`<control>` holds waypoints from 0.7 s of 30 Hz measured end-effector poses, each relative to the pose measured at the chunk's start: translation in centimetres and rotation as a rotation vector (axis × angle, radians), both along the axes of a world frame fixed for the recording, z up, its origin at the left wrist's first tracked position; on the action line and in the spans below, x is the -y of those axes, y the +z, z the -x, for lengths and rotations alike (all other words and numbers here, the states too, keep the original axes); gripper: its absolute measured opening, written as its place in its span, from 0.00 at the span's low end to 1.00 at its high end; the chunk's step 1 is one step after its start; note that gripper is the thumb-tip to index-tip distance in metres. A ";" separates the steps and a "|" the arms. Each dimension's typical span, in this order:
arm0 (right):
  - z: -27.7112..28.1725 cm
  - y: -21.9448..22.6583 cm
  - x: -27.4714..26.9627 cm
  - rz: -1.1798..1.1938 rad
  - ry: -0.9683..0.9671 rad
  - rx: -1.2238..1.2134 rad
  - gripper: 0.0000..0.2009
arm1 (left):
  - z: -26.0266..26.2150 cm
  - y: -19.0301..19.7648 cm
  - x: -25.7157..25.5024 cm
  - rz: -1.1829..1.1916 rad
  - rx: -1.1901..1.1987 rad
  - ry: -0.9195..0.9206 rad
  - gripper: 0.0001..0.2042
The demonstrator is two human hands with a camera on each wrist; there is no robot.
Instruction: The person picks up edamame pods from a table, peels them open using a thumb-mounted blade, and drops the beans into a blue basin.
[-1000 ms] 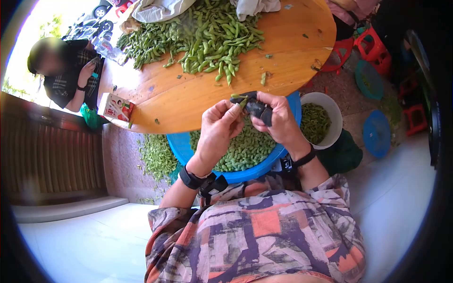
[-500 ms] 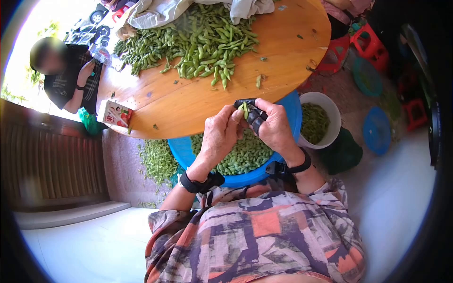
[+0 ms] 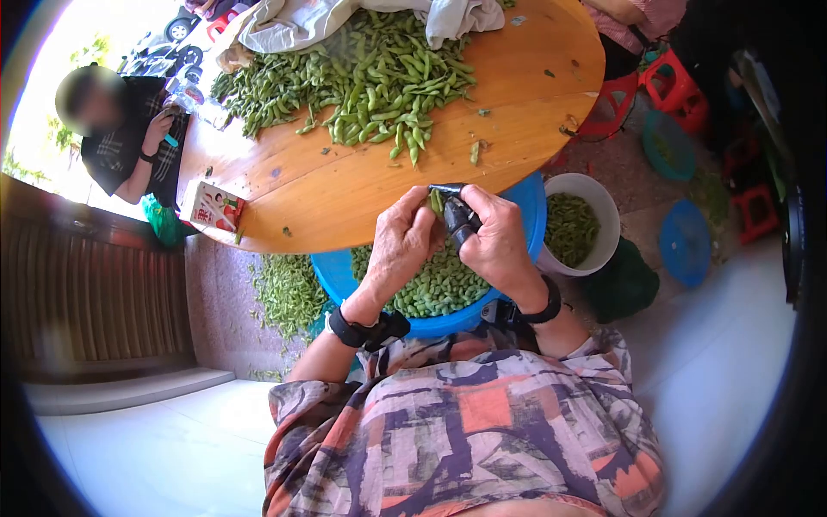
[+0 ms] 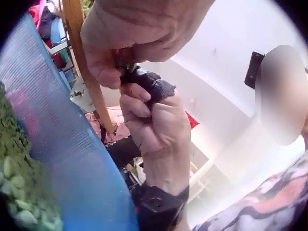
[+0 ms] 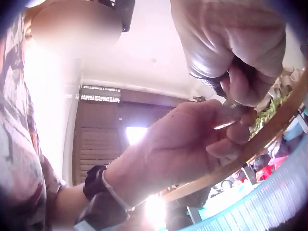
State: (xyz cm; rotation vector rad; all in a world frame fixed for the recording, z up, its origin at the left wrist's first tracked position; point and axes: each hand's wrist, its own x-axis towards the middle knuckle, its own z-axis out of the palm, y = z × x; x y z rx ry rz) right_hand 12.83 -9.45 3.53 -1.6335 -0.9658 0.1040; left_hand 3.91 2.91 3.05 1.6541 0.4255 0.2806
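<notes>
Close together over the blue basket [image 3: 431, 328], both hands work on one green soybean pod [image 3: 437, 203]. My left hand [image 3: 394, 239] pinches the pod between thumb and fingers. Black wrapping [image 3: 461, 226] covers the thumb and forefinger of my right hand [image 3: 500, 237], which grip the pod's other side. Much of the pod is hidden by the fingers in both wrist views. Beneath the hands, shelled green beans [image 3: 441, 286] fill the basket. A heap of whole pods [image 3: 370, 90] lies on the wooden table [image 3: 534, 77] ahead.
A white bucket [image 3: 606, 194] with greenish pods stands right of the basket. More pods [image 3: 289, 293] lie on the floor at left. A carton [image 3: 211, 207] sits at the table edge, near a seated person [image 3: 121, 142]. Red stools [image 3: 676, 90] stand at far right.
Over the last second the hands have drawn closer together around the pod. The right hand's wrapped fingers have turned and closed in on it. The pod now stands more upright.
</notes>
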 end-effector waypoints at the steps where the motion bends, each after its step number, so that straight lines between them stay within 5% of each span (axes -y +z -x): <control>1: 0.0 0.1 0.0 0.008 -0.034 0.092 0.08 | -0.2 0.0 0.1 0.100 0.015 0.021 0.09; 8: -1.0 -0.7 -0.3 -0.022 -0.072 -0.062 0.09 | -0.6 -0.6 -0.9 0.331 0.133 -0.119 0.10; 10: -1.6 -0.9 -0.6 0.027 -0.085 -0.245 0.10 | -1.0 0.4 -1.1 0.132 0.178 0.132 0.10; 11: -1.8 -1.2 -0.7 0.005 -0.084 -0.269 0.12 | -0.8 0.8 -2.0 -0.178 0.045 0.188 0.11; 12: -2.0 -1.1 -0.8 0.006 -0.081 -0.269 0.12 | -1.1 0.5 -2.7 -0.177 0.045 0.191 0.11; 14: -2.1 -0.8 -0.9 0.039 -0.077 -0.210 0.08 | -1.4 -0.4 -3.9 -0.865 0.284 0.354 0.10; 18: -2.1 -0.7 -0.8 0.039 -0.073 -0.204 0.08 | -0.1 0.7 -2.8 -0.452 0.037 0.218 0.07; 21: -1.7 -0.1 -0.7 0.052 -0.092 -0.273 0.09 | -0.2 -0.6 -2.4 -0.183 0.129 0.126 0.06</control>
